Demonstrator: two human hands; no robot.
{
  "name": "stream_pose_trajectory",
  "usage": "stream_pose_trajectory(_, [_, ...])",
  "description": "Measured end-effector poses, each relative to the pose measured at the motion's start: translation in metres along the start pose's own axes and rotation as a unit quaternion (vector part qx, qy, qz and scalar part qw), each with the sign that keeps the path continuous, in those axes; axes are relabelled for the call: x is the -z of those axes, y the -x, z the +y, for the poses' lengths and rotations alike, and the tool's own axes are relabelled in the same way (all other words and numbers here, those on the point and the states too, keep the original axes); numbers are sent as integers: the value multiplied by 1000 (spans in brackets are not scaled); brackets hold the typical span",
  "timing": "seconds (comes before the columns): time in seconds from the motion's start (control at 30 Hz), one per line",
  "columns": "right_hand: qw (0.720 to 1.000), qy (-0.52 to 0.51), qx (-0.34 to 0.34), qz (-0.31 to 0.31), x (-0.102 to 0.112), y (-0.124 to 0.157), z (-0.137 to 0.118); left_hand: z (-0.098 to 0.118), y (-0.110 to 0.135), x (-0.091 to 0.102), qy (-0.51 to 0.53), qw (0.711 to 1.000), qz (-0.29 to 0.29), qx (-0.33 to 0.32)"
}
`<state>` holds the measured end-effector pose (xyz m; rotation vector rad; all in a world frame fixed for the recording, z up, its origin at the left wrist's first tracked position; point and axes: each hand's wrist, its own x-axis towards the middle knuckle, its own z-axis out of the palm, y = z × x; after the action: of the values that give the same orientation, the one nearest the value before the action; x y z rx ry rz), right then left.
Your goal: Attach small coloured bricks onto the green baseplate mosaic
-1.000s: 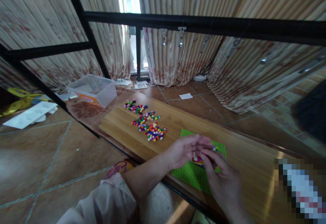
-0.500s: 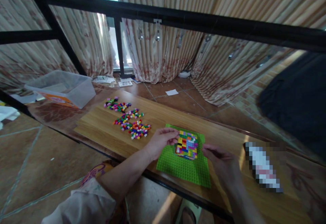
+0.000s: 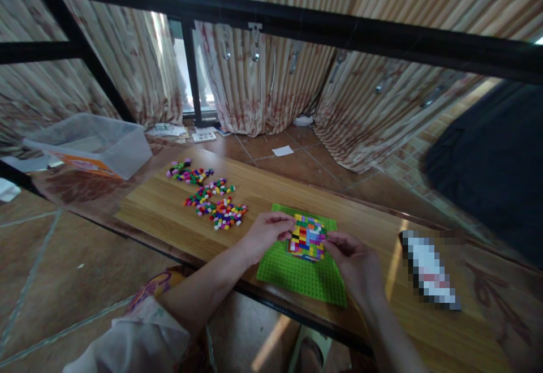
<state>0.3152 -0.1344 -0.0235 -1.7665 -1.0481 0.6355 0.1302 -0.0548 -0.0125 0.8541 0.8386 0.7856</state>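
Note:
A block of many-coloured toy bricks (image 3: 307,238) stands on a green studded baseplate (image 3: 301,282) on the wooden board. At its left edge is my left hand (image 3: 268,236), thumb and forefinger pinched together against the upper left corner. What lies between those fingertips, if anything, is hidden. My right hand (image 3: 356,260) comes in from the other side, its thumb and fingertips closed at the block's right edge. A purple spot shows by those fingertips, too small to tell whether it is a held brick or part of the block.
Loose small bricks (image 3: 218,211) lie scattered on the wooden board (image 3: 148,206), left of the baseplate. A clear plastic box (image 3: 131,149) with an orange label stands at the far left. A blurred-out white and dark object (image 3: 428,271) lies on the right. A black rail (image 3: 305,22) crosses behind.
My right hand has moved left, from beside the baseplate's right edge to the brick block. My left hand stays at the block's left edge. The whole view has shifted slightly.

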Motion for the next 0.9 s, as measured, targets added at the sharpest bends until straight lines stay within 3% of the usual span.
stream_pose_trajectory(0.53, [1000, -12, -16, 1, -7, -8, 3, -5, -1, 0, -33, 999, -4, 9])
stream_pose_trajectory(0.9, [982, -147, -116, -19, -9, -11, 0, -13, -2, -1, -40, 999, -11, 7])
